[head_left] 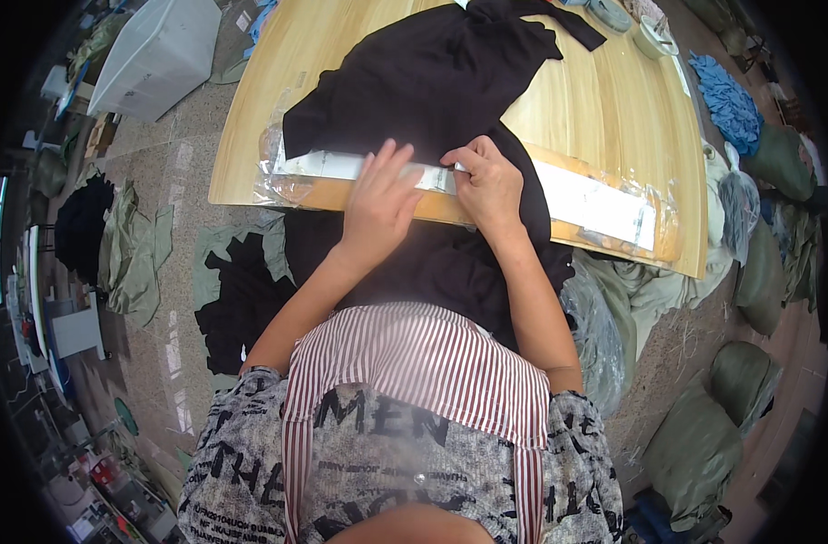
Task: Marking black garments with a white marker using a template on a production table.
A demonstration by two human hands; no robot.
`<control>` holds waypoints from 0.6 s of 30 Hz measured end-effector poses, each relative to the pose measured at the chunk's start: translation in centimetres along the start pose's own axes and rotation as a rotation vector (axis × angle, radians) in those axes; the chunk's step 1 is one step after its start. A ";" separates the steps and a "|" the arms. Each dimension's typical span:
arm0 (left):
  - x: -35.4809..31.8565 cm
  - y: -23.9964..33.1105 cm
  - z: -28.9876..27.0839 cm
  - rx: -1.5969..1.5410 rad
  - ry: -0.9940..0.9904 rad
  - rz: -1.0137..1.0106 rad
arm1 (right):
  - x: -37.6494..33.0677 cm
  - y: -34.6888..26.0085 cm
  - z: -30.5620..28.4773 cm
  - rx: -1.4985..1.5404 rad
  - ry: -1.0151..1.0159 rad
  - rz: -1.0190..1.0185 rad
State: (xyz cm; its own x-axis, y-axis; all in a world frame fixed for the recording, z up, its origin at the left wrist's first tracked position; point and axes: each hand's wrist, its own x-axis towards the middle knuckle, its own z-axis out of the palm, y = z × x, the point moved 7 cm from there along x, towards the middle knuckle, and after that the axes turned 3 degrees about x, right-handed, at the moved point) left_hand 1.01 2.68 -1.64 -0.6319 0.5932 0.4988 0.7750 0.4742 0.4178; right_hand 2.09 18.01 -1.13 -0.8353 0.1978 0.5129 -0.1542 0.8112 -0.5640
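A black garment (pixel 414 86) lies spread on the wooden table (pixel 604 118), and more black cloth hangs over the near edge toward my lap. My left hand (pixel 380 199) hovers or rests over the white strip at the table's near edge, fingers stretched out and slightly blurred. Closed in a pinch, my right hand (pixel 488 186) is at the garment's lower edge. A tiny pale spot shows by its thumb; I cannot tell whether it is a nail or a small thing.
A white paper strip (pixel 595 204) is taped along the near table edge. A white bin (pixel 155 59) stands at the far left. A small pot (pixel 654 41) sits at the far right corner. Blue cloth (pixel 726 104), green bundles (pixel 704 444) and dark clothes (pixel 242 299) lie around the table.
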 end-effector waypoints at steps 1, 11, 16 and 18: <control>0.7 -0.2 0.0 0.129 -0.042 -0.045 | 0.1 0.0 0.0 0.002 -0.004 0.002; 0.5 0.1 1.5 0.135 -0.136 -0.018 | -0.1 0.1 -0.8 0.369 -0.009 0.154; 0.6 0.2 1.5 0.203 -0.117 -0.081 | 0.8 0.9 0.2 0.595 -0.097 0.392; 0.6 0.2 1.6 0.229 -0.103 -0.111 | 0.5 1.1 1.5 0.562 -0.169 0.493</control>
State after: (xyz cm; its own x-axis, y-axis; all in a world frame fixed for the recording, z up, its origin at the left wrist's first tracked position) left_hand 0.76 4.14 -2.45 -0.7178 0.5866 0.3751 0.6907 0.6677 0.2776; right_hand 0.73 18.18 -2.48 -0.9395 0.3408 0.0360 0.0499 0.2400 -0.9695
